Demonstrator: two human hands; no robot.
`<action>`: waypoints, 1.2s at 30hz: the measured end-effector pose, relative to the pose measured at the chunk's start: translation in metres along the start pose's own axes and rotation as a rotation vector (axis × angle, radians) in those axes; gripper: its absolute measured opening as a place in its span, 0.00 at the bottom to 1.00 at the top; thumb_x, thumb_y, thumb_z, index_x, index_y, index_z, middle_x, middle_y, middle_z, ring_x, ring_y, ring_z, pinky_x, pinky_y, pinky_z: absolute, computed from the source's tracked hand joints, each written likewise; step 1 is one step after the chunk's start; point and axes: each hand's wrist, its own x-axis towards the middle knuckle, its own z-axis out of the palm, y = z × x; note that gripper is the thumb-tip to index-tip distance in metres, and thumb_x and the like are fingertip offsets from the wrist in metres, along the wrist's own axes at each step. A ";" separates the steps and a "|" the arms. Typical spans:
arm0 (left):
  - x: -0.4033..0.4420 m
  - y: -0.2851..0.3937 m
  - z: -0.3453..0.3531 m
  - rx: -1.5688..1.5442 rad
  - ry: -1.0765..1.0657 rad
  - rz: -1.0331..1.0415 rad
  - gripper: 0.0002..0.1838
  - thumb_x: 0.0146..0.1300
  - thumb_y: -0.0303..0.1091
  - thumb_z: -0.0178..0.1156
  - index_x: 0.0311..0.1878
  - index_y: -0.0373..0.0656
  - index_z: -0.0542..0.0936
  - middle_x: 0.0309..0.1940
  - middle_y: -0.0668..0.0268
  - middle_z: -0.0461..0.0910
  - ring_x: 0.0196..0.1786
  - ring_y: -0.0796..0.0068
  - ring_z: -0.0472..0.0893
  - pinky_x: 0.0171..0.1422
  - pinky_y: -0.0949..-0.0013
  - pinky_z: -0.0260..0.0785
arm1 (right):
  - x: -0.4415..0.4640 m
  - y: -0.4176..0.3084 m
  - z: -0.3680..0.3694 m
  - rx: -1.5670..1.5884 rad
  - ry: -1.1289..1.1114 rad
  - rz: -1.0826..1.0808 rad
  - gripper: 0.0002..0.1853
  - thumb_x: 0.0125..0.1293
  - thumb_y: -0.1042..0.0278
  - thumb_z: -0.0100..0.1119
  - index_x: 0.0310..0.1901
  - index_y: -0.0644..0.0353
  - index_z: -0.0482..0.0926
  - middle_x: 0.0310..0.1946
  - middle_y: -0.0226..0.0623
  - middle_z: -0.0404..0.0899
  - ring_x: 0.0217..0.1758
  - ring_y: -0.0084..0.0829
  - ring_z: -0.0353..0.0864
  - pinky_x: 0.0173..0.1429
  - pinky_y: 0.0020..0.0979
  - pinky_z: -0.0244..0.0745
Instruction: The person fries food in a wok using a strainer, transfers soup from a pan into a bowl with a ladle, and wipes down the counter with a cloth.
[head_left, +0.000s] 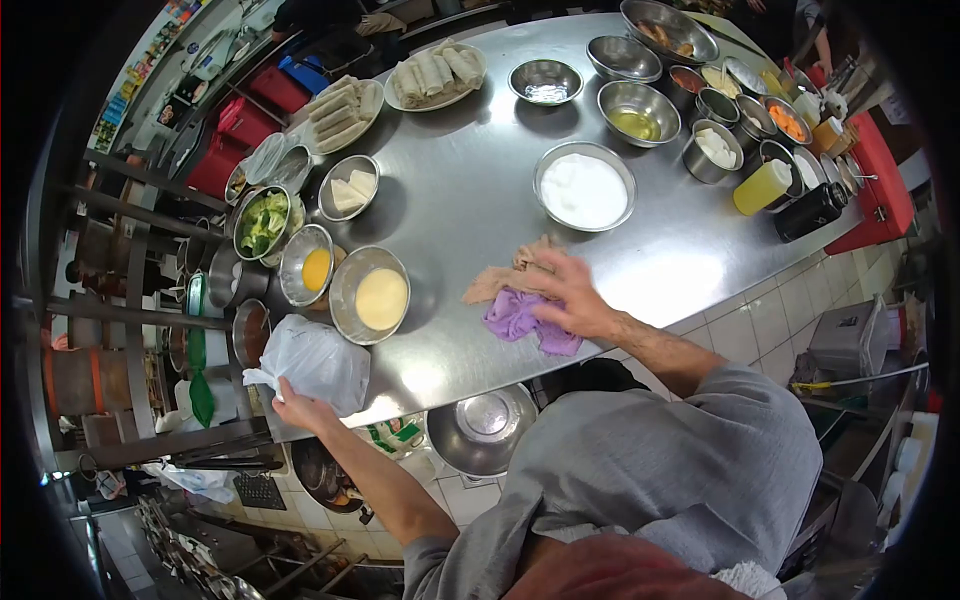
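At the table's near left corner, my left hand (302,408) pinches the gathered edge of a white plastic bag (318,362), which looks full and rests on the steel. My right hand (575,297), a little blurred, reaches over two crumpled cloths with its fingers apart. Under and beside it lie a purple cloth (512,317) and a beige cloth (490,285); whether the fingers touch them I cannot tell. Just beyond the bag stand a bowl of pale yellow liquid (381,299) and a bowl with orange-yellow egg-like liquid (316,269). A bowl of white contents (584,186) sits past the cloths.
Plates of rolled wraps (437,76) stand at the far left side. Bowls of green vegetables (264,222) and pale slices (350,190) line the left edge. Several ingredient tins, a yellow bottle (762,187) and a black bottle (812,211) crowd the right. Below the front edge is a large metal bowl (484,440).
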 end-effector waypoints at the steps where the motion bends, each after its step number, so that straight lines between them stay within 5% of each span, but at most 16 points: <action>1: -0.003 0.004 -0.012 0.343 -0.138 0.133 0.27 0.56 0.37 0.61 0.54 0.29 0.67 0.47 0.53 0.72 0.47 0.59 0.73 0.56 0.58 0.64 | -0.004 0.003 -0.009 0.069 0.198 0.129 0.24 0.57 0.57 0.59 0.56 0.49 0.71 0.62 0.44 0.55 0.66 0.47 0.49 0.67 0.48 0.42; 2: -0.011 0.010 -0.023 0.691 -0.275 0.263 0.30 0.56 0.41 0.61 0.57 0.31 0.67 0.48 0.54 0.71 0.50 0.57 0.71 0.57 0.56 0.62 | -0.008 0.012 -0.019 -0.133 0.360 0.277 0.25 0.58 0.60 0.59 0.57 0.57 0.69 0.58 0.47 0.55 0.61 0.43 0.55 0.66 0.41 0.48; 3: -0.025 0.012 -0.032 0.702 -0.273 0.262 0.30 0.56 0.41 0.61 0.57 0.31 0.67 0.48 0.54 0.71 0.50 0.57 0.71 0.57 0.56 0.62 | -0.007 0.037 -0.026 -0.136 0.546 0.394 0.27 0.60 0.60 0.58 0.59 0.57 0.65 0.56 0.47 0.56 0.59 0.41 0.58 0.63 0.39 0.53; 4: -0.049 0.014 -0.036 0.946 -0.173 0.541 0.30 0.56 0.42 0.62 0.57 0.32 0.67 0.50 0.53 0.69 0.54 0.55 0.68 0.59 0.55 0.60 | -0.005 0.063 -0.033 -0.118 0.738 0.502 0.29 0.61 0.61 0.56 0.62 0.58 0.60 0.54 0.47 0.56 0.57 0.39 0.61 0.61 0.36 0.58; 5: -0.065 0.016 -0.042 1.180 -0.066 0.828 0.31 0.56 0.44 0.62 0.57 0.34 0.68 0.53 0.53 0.67 0.58 0.54 0.65 0.61 0.53 0.58 | 0.001 0.086 -0.041 0.120 0.852 0.641 0.28 0.61 0.59 0.54 0.60 0.62 0.63 0.54 0.47 0.59 0.53 0.42 0.61 0.58 0.39 0.59; 7: -0.064 -0.028 -0.067 0.984 0.026 0.646 0.32 0.56 0.44 0.62 0.58 0.35 0.66 0.58 0.49 0.62 0.62 0.50 0.60 0.63 0.51 0.55 | 0.025 0.085 -0.079 0.974 0.766 0.987 0.25 0.63 0.61 0.50 0.60 0.64 0.63 0.52 0.43 0.65 0.49 0.35 0.67 0.52 0.35 0.67; 10: -0.110 -0.070 -0.079 0.982 0.116 0.523 0.37 0.56 0.46 0.63 0.63 0.36 0.59 0.59 0.47 0.58 0.62 0.48 0.59 0.63 0.50 0.56 | 0.043 0.100 -0.069 0.882 0.622 0.849 0.23 0.64 0.65 0.46 0.59 0.66 0.63 0.48 0.41 0.72 0.46 0.27 0.71 0.46 0.30 0.71; 13: -0.185 -0.081 -0.069 0.980 -0.135 0.690 0.37 0.55 0.40 0.64 0.63 0.37 0.57 0.59 0.48 0.56 0.61 0.50 0.57 0.64 0.49 0.51 | 0.058 0.118 -0.044 0.916 0.528 0.734 0.25 0.60 0.72 0.43 0.61 0.64 0.62 0.49 0.40 0.72 0.48 0.29 0.71 0.49 0.30 0.70; 16: -0.242 -0.094 -0.055 0.894 -0.461 0.665 0.36 0.54 0.37 0.63 0.63 0.35 0.57 0.60 0.47 0.52 0.63 0.50 0.53 0.67 0.49 0.44 | 0.089 0.105 -0.011 1.071 0.492 0.770 0.22 0.57 0.77 0.44 0.55 0.63 0.65 0.41 0.43 0.72 0.38 0.31 0.76 0.32 0.30 0.76; 18: -0.265 -0.092 -0.041 0.889 -0.646 0.637 0.36 0.55 0.37 0.62 0.62 0.34 0.58 0.60 0.47 0.51 0.64 0.51 0.52 0.67 0.49 0.43 | 0.110 0.101 0.020 1.096 0.438 0.677 0.23 0.57 0.74 0.46 0.56 0.66 0.63 0.41 0.45 0.73 0.40 0.35 0.75 0.40 0.34 0.75; 22: -0.285 -0.093 -0.010 0.612 -0.799 0.509 0.30 0.61 0.36 0.55 0.63 0.36 0.58 0.61 0.50 0.51 0.62 0.53 0.55 0.64 0.53 0.51 | 0.107 0.035 0.024 0.519 0.432 0.467 0.26 0.58 0.62 0.55 0.56 0.64 0.66 0.53 0.50 0.67 0.57 0.47 0.66 0.60 0.40 0.62; 26: -0.273 -0.118 -0.004 0.526 -0.760 0.531 0.26 0.64 0.37 0.50 0.62 0.36 0.58 0.60 0.51 0.52 0.58 0.55 0.59 0.62 0.54 0.55 | 0.028 -0.012 0.016 -0.153 -0.106 -0.319 0.25 0.56 0.48 0.56 0.54 0.46 0.72 0.57 0.42 0.65 0.65 0.43 0.58 0.63 0.54 0.53; 29: -0.277 -0.105 0.002 0.536 -0.761 0.531 0.27 0.63 0.39 0.52 0.60 0.32 0.60 0.57 0.48 0.57 0.59 0.52 0.60 0.64 0.54 0.54 | 0.015 -0.003 0.035 -0.082 -0.128 -0.409 0.21 0.55 0.48 0.56 0.51 0.41 0.75 0.56 0.35 0.66 0.64 0.40 0.60 0.61 0.64 0.47; 31: -0.277 -0.106 -0.002 0.608 -0.780 0.585 0.27 0.63 0.40 0.53 0.60 0.32 0.61 0.57 0.48 0.57 0.59 0.52 0.60 0.64 0.54 0.53 | 0.005 0.018 0.038 -0.070 -0.050 -0.367 0.17 0.57 0.49 0.54 0.48 0.39 0.77 0.55 0.30 0.68 0.67 0.39 0.56 0.63 0.55 0.50; 36: -0.274 -0.105 -0.007 0.625 -0.839 0.624 0.28 0.59 0.39 0.58 0.58 0.34 0.63 0.55 0.50 0.59 0.59 0.52 0.60 0.64 0.54 0.52 | 0.003 0.083 -0.047 -0.460 -0.090 0.191 0.17 0.62 0.53 0.48 0.51 0.42 0.75 0.56 0.32 0.67 0.65 0.39 0.58 0.61 0.55 0.52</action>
